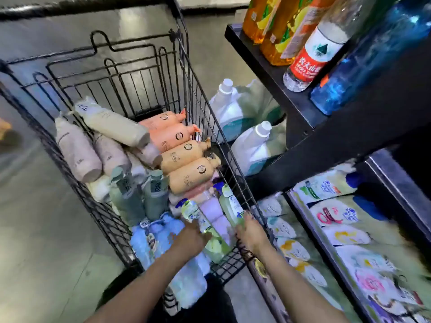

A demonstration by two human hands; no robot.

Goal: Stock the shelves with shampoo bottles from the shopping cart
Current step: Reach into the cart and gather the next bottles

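The one view sits on my head, wide-angled, looking steeply forward and down into the shopping cart (pixel 130 94) close below me; my forearms enter from the bottom edge; the shelves (pixel 291 94) lean in at right.

I stand on a smooth grey floor (pixel 46 229) that shines with pale glare. A dark wall base (pixel 81 5) runs along the far edge. To my right rises black shelving (pixel 268 66), its lower levels in deep shadow.
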